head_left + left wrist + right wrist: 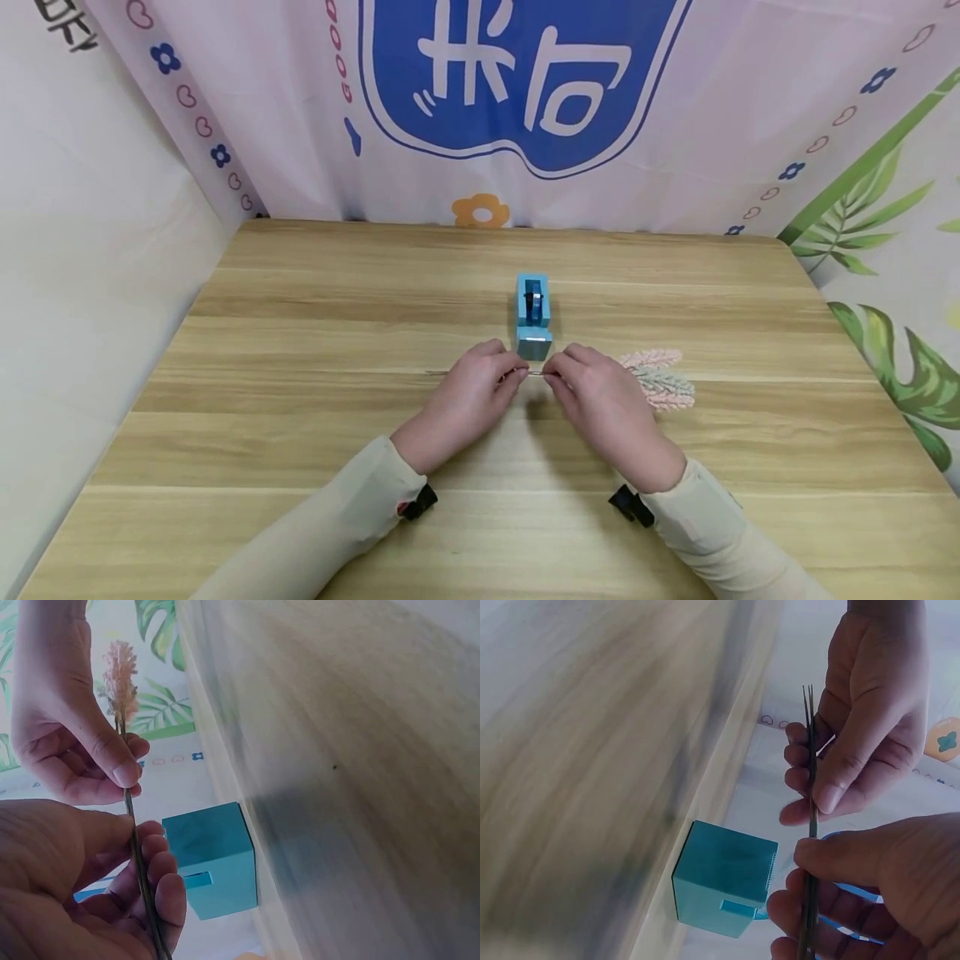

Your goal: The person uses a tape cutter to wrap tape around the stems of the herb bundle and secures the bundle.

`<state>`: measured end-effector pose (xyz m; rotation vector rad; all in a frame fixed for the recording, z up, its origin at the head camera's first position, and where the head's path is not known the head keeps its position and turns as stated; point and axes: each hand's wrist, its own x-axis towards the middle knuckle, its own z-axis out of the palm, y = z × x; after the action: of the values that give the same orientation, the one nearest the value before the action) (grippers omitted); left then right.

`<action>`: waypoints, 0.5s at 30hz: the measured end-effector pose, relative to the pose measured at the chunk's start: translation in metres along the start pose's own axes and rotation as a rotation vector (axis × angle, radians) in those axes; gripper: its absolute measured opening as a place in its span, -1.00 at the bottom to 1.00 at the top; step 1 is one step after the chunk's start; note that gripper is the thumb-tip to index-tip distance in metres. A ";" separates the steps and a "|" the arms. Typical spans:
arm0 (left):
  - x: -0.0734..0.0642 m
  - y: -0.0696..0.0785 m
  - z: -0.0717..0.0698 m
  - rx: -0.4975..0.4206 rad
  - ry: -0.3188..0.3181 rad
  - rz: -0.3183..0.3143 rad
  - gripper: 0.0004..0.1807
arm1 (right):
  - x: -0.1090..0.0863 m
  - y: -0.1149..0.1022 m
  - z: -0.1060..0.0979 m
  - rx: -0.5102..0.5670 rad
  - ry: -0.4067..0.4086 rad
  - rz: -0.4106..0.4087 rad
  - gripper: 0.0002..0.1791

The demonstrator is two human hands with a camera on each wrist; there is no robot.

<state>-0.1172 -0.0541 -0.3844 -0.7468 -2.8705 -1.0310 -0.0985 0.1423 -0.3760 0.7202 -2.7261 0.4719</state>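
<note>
Pinched in both hands is a small bunch of artificial flowers [663,388], with fluffy pink and pale green heads and thin dark stems [812,817]. The right hand [611,410] grips the stems on the side nearer the heads, which stick out to its right. To the left, the left hand [467,396] pinches the same stems between thumb and fingers, their bare ends poking out past it. The stems lie roughly level, raised off the table. Just beyond the fingertips stands a light blue tape dispenser [534,343] with a roll inside; neither hand touches it.
The wooden table [300,400] extends around the arms, its far edge meeting a printed curtain [300,125]. A white wall [90,208] borders it at left, a leaf-patterned sheet [900,333] at right. Dark wrist devices [420,503] are strapped at both cuffs.
</note>
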 end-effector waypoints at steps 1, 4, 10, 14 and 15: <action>0.000 0.000 0.000 0.001 -0.002 -0.004 -0.84 | 0.000 0.000 0.000 0.000 -0.008 0.004 -0.96; 0.000 0.000 -0.001 0.000 -0.011 -0.012 -0.84 | 0.002 -0.002 0.000 -0.001 -0.034 0.019 -0.96; 0.000 0.000 -0.002 0.001 0.003 0.013 -0.86 | 0.002 -0.004 0.001 -0.006 -0.038 0.027 -0.96; 0.000 0.000 -0.002 -0.001 0.017 0.031 -0.88 | 0.002 -0.005 0.002 -0.014 -0.036 0.031 -0.92; 0.000 0.000 -0.002 -0.001 0.018 0.031 -0.88 | 0.002 -0.005 0.002 -0.013 -0.039 0.033 -0.91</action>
<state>-0.1179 -0.0555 -0.3825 -0.7754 -2.8340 -1.0302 -0.0978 0.1366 -0.3757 0.6891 -2.7786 0.4517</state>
